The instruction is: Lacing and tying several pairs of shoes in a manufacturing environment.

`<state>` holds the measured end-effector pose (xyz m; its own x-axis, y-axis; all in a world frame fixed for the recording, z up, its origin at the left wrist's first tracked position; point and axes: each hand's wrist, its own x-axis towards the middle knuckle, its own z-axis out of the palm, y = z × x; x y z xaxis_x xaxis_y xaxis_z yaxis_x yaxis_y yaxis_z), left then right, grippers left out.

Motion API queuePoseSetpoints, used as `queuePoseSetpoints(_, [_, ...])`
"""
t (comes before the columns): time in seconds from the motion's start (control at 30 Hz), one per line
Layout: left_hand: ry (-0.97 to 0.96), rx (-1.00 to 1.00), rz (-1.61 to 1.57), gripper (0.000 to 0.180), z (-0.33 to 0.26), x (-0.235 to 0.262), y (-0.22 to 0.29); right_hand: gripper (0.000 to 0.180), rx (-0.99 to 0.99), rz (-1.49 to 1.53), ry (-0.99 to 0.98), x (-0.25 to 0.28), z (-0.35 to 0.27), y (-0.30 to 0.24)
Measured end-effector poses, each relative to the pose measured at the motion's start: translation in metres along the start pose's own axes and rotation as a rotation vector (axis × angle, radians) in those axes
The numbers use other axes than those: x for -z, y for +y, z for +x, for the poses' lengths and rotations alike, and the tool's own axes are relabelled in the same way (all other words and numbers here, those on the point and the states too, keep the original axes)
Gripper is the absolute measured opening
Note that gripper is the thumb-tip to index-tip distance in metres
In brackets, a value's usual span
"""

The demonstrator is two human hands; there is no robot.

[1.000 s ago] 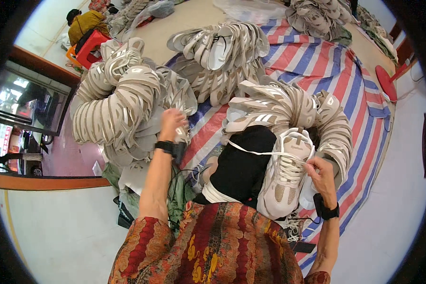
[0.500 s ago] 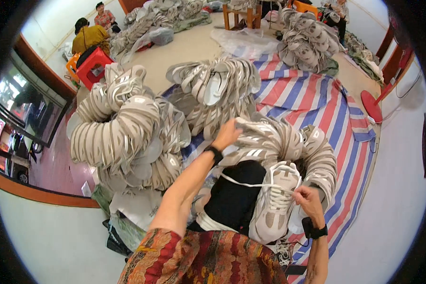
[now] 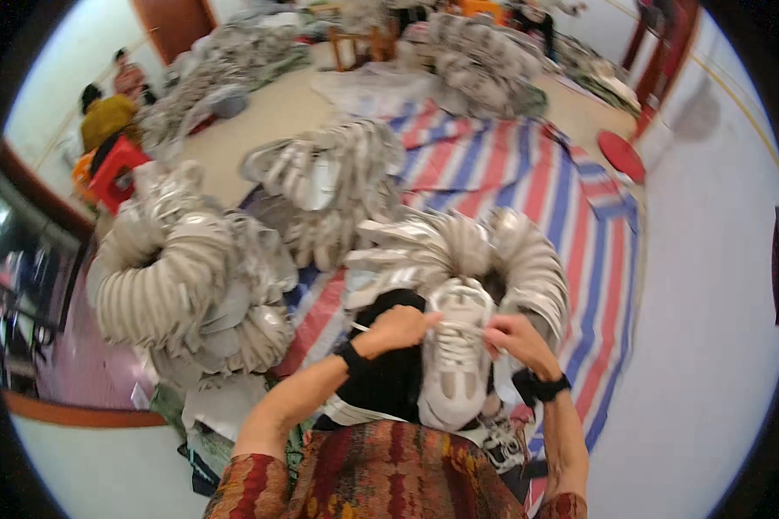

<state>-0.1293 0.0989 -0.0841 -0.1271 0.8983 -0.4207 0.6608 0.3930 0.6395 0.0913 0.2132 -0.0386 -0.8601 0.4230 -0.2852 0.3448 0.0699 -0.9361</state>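
A beige and white sneaker upper (image 3: 460, 389) lies toe toward me in front of my body. White shoelace (image 3: 459, 336) crosses its eyelets. At its left edge, my left hand (image 3: 396, 332) is closed on the shoelace, with a white end sticking out on the left side of the fist. My right hand (image 3: 521, 342) pinches at the lace by the right eyelet row; its fingertips are slightly blurred. Black cloth (image 3: 381, 372) lies under my left forearm, beside the upper. A curved row of nested uppers (image 3: 441, 246) rests just beyond.
Coiled stacks of uppers (image 3: 160, 285) stand at left, another bundle (image 3: 325, 186) farther back. A striped tarp (image 3: 571, 259) covers the floor on the right. Loose laces (image 3: 504, 445) lie near my right forearm. Red stools (image 3: 119, 173) and other people are at the back.
My left hand has come from the far pile back to the upper's left edge, and the stretched lace is now short. My right hand stays at the upper's right side. The view has shifted.
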Motion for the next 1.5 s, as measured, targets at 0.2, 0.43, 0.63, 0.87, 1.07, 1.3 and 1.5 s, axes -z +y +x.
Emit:
queuePoseSetpoints(0.2, [-0.266, 0.089, -0.565, 0.046, -0.006, 0.014, 0.012, 0.019, -0.052, 0.273, -0.026, -0.004, -0.004, -0.017])
queuePoseSetpoints(0.43, [-0.217, -0.007, -0.690, 0.029, -0.016, 0.019, 0.010, 0.018, -0.007, 0.306, 0.131, 0.011, -0.006, 0.003])
queuePoseSetpoints(0.63, [-0.181, -0.130, -0.651, 0.024, -0.022, 0.013, 0.007, 0.014, 0.024, 0.078, 0.062, 0.009, -0.014, 0.008])
queuePoseSetpoints(0.87, [-0.187, -0.125, -0.646, 0.019, -0.022, 0.016, 0.001, 0.015, 0.021, 0.023, 0.003, 0.000, -0.010, -0.010])
queuePoseSetpoints(1.07, [-0.186, -0.080, -0.541, 0.016, -0.027, 0.026, -0.015, 0.012, -0.036, -0.022, 0.061, 0.032, -0.022, 0.001])
queuePoseSetpoints(1.3, [-0.037, -0.063, -0.313, 0.018, -0.045, 0.066, -0.057, 0.012, -0.100, -0.263, 0.152, 0.105, -0.052, -0.005])
queuePoseSetpoints(1.5, [0.138, 0.188, -0.429, 0.019, -0.112, 0.095, -0.119, 0.011, -0.120, -0.562, 0.330, 0.147, -0.088, -0.015])
